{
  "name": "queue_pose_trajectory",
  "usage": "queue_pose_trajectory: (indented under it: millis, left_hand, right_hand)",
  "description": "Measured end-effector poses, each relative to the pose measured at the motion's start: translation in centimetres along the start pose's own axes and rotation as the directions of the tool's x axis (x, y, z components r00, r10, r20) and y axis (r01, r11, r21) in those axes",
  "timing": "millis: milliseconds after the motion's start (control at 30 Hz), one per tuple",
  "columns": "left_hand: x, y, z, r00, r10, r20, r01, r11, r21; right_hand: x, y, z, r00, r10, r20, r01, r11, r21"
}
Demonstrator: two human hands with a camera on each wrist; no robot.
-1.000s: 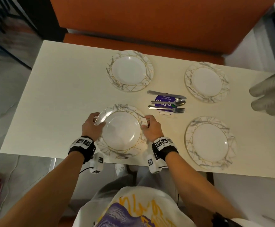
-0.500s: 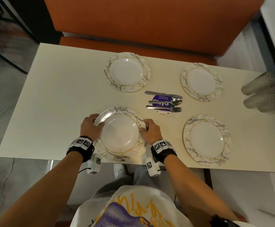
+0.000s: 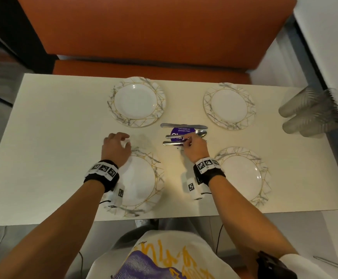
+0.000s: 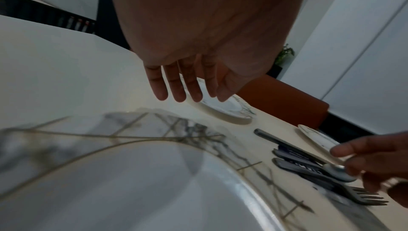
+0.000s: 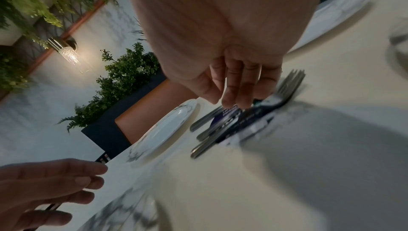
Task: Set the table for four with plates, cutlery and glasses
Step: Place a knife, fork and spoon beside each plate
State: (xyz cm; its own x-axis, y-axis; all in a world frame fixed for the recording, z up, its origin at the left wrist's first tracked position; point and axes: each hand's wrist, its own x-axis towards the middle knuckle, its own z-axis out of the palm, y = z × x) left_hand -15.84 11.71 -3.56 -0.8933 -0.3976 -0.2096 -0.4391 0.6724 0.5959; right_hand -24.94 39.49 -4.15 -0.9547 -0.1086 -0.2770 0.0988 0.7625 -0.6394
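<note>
— Plates: all four are down on the table (image 3: 49, 121), two along the far edge by the orange bench (image 3: 148, 31) and two along the near edge. What has changed at the near-left plate (image 3: 144, 178)?

— Half a second ago both hands gripped its rim, one on each side. Now neither touches it. The left hand (image 3: 115, 150) has lifted off and hovers over the plate's far-left rim, fingers (image 4: 174, 84) straight and slack, holding nothing, as the left wrist view shows.

— And the right hand (image 3: 194, 147)?

— It has crossed to the cutlery in the middle of the table, where the knife (image 3: 184, 125), the spoon (image 3: 201, 133) and the fork (image 4: 362, 198) lie side by side over a purple sticker (image 3: 182, 130). Its fingers (image 5: 234, 93) are bent down onto the handles; blur hides whether they have yet closed on a piece, so that cannot be told.

— What does that mean for the job?

— The plate stage looks finished and the cutlery stage is starting. Only one knife, spoon and fork can be seen, and the glasses (image 3: 313, 111) are bunched at the right end, lying on their sides by the look of it, none yet at a place. Most of the setting is likely still ahead.
</note>
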Motion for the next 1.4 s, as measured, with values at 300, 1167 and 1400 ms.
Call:
queue_pose_trajectory:
  millis: [300,1167,1400]
  left_hand:
    - [6.5,9.4,6.4,0.976,0.154,0.153,-0.153,0.988,-0.016]
    - [10.9,15.4,12.7,0.904,0.197,0.379,-0.321,0.899,0.299]
    - [9.9,15.6,11.6,0.925,0.222,0.309,-0.29,0.937,0.193]
  right_hand:
    - [8.8,1.1,-4.3,0.98,-0.197,0.026,0.19,0.896,-0.4]
    - [14.5,2.1,-4.7,0.781,-0.351,0.516,0.618,0.55,-0.562]
    - [15.6,0.4,-6.3,0.746,-0.473,0.469,0.666,0.514,-0.541]
